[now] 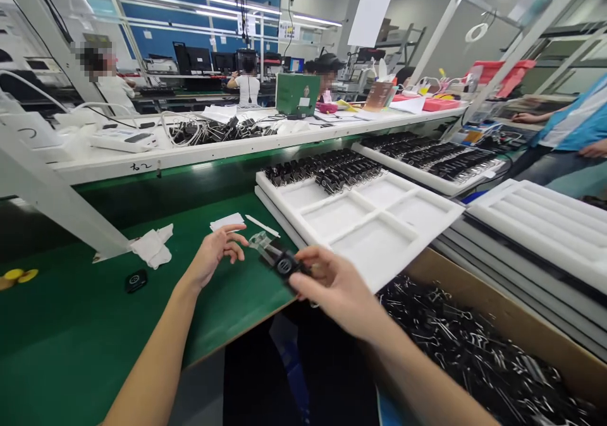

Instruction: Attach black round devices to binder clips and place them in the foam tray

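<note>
In my right hand, pinched between thumb and fingers, is a black watch case whose round ringed back faces me. A clear piece juts from its far left end; blur hides how the two join. My left hand hovers close to that clear end with fingers spread, holding nothing. Another black watch case lies on the green mat to the left. White slips of paper and a thin white stick lie behind my hands.
A white foam tray at right carries rows of black binder clips. Below it stands a cardboard box of loose binder clips. A crumpled white cloth lies by the left post. A shelf spans the back; a co-worker stands at right.
</note>
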`<state>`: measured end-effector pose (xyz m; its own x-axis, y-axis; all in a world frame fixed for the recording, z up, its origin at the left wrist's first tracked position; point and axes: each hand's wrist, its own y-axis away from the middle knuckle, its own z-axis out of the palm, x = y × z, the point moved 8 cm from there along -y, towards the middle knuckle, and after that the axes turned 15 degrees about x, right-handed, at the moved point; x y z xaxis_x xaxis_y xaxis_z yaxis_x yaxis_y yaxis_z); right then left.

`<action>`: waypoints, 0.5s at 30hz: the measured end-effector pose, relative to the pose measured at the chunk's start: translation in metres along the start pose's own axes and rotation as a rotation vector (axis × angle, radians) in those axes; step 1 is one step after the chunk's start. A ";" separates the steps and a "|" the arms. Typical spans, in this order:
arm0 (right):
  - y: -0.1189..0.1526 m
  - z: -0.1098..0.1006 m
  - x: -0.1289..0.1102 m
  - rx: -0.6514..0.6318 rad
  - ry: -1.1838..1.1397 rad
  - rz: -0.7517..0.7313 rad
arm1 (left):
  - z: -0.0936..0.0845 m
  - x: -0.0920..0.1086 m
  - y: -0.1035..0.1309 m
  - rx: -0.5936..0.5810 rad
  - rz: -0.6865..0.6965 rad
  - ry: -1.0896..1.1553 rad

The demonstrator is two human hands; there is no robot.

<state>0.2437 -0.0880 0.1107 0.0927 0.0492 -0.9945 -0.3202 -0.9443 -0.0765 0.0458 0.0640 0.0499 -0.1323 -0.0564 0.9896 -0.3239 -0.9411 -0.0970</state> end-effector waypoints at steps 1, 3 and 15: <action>-0.012 -0.020 -0.012 0.078 0.046 -0.057 | -0.006 0.001 -0.003 0.074 0.022 -0.012; -0.049 -0.062 -0.033 0.268 0.222 -0.204 | -0.012 0.001 -0.006 0.155 0.036 -0.053; -0.223 -0.090 -0.003 0.472 1.298 -0.388 | -0.013 -0.006 -0.008 0.256 0.380 -0.755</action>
<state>0.3996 0.0930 0.1374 0.9424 -0.2953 -0.1569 -0.3289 -0.7333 -0.5951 0.0370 0.0758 0.0437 0.4950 -0.5010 0.7099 -0.1521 -0.8544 -0.4969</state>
